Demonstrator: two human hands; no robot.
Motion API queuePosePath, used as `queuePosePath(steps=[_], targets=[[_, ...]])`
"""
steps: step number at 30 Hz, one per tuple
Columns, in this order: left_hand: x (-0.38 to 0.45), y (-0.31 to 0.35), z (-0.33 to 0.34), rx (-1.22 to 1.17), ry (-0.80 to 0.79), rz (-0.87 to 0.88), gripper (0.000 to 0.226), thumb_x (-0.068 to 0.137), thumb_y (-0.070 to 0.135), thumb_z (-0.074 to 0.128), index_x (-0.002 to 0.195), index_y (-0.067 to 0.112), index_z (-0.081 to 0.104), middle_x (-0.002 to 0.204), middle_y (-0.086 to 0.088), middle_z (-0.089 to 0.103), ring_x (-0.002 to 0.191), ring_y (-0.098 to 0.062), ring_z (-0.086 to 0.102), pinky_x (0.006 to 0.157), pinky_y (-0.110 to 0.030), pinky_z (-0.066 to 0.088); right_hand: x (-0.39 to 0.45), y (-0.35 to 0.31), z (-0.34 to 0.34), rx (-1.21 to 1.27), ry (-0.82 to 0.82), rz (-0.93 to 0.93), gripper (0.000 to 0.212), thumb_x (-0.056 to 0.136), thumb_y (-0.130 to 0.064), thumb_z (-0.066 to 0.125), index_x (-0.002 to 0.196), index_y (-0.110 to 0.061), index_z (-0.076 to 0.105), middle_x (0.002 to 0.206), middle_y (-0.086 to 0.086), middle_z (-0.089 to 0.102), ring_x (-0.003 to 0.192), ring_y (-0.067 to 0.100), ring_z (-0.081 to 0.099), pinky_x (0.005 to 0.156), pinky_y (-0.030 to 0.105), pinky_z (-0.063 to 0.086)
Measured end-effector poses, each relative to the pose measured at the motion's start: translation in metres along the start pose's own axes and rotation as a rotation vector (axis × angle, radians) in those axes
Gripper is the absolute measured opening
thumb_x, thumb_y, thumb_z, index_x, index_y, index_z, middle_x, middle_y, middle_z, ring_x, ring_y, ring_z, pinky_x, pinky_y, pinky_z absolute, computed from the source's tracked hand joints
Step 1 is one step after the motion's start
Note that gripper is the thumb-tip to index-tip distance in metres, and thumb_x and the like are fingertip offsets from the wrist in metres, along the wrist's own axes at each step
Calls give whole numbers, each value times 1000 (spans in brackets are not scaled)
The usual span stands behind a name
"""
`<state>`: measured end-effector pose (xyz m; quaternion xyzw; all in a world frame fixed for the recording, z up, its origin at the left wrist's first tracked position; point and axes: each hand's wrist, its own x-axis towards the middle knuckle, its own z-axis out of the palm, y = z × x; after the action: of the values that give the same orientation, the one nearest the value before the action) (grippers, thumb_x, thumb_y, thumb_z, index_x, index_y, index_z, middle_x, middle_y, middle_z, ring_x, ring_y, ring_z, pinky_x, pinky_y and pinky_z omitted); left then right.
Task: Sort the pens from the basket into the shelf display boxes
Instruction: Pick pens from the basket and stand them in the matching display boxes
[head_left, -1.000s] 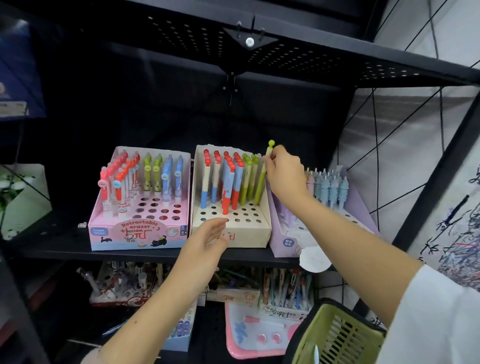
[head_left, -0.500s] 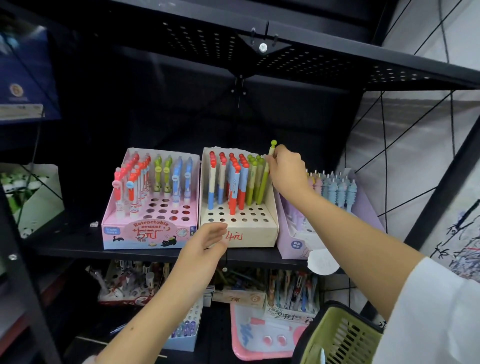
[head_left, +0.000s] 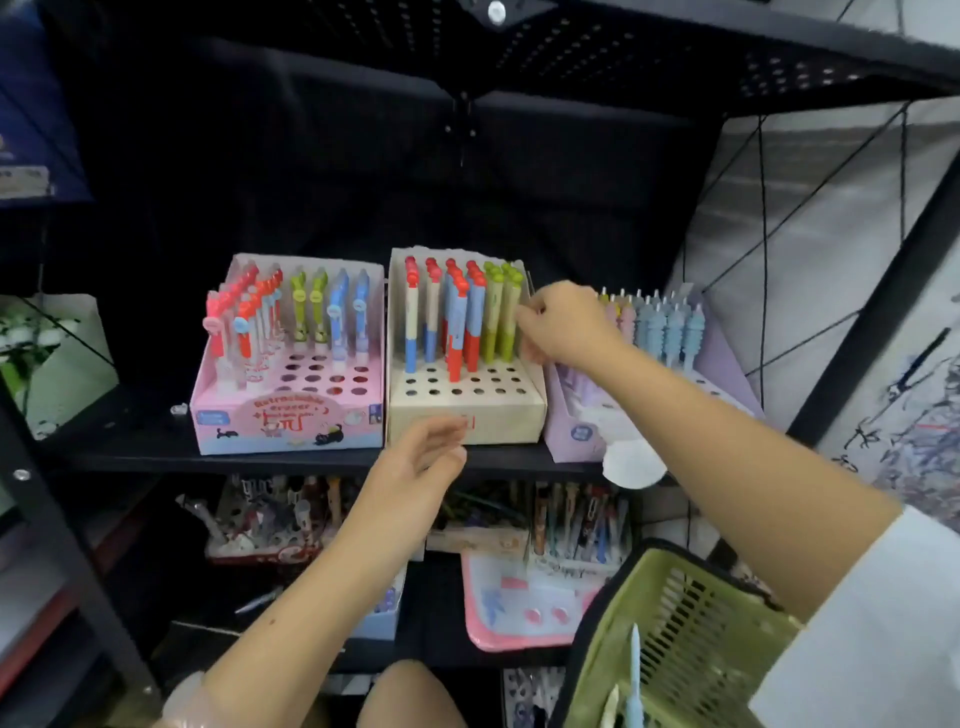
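Three display boxes stand on the black shelf: a pink box (head_left: 285, 421), a cream box (head_left: 467, 410) and a lilac box (head_left: 574, 431). The cream box holds red-capped and green pens upright in its back rows. My right hand (head_left: 566, 325) reaches over the cream box's right wall, fingertips pinched on the rightmost green pen (head_left: 510, 317), which sits level with its neighbours. Blurred and with fingers apart, my left hand (head_left: 421, 467) hovers empty just before the cream box's front. The green basket (head_left: 675, 623) hangs at the lower right with a few pale pens (head_left: 634, 670) inside.
A perforated black shelf (head_left: 623, 47) hangs overhead, and a slanted black post (head_left: 883, 291) stands at the right. A green-and-white box (head_left: 67, 358) sits far left. The lower shelf holds pen trays (head_left: 576, 525) and a pink board (head_left: 519, 608).
The green pen that stuck up above the row has gone down level with the other green pens, my right hand following it. My left hand stayed by the cream box's front.
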<state>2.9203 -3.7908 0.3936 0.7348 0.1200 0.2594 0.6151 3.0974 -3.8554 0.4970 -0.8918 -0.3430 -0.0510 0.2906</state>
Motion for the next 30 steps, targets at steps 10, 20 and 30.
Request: queuePosePath(steps=[10, 20, 30], targets=[[-51, -67, 108, 100, -378, -56, 30, 93, 9, 47, 95, 38, 52, 105, 19, 57, 97, 9, 54, 83, -6, 41, -170, 134, 29, -28, -371, 34, 16, 94, -20, 48, 89, -16, 63, 77, 1, 70, 68, 15, 68, 72, 30, 54], [-76, -100, 160, 636, -767, 149, 27, 98, 29, 40, 122, 28, 52, 130, 13, 48, 121, -6, 41, 90, -23, 33, -319, 345, 83, -311, -1216, 417, 79, 87, -46, 59, 148, -22, 16, 154, 7, 19, 138, 27, 26, 108, 38, 29], [-78, -117, 173, 623, -735, 75, 24, 96, 26, 44, 116, 26, 57, 112, 13, 52, 100, -2, 44, 70, -5, 29, -367, 369, 109, -279, -1039, 462, 89, 82, -27, 66, 148, -17, 6, 110, 9, 49, 94, 28, 55, 70, 33, 44]])
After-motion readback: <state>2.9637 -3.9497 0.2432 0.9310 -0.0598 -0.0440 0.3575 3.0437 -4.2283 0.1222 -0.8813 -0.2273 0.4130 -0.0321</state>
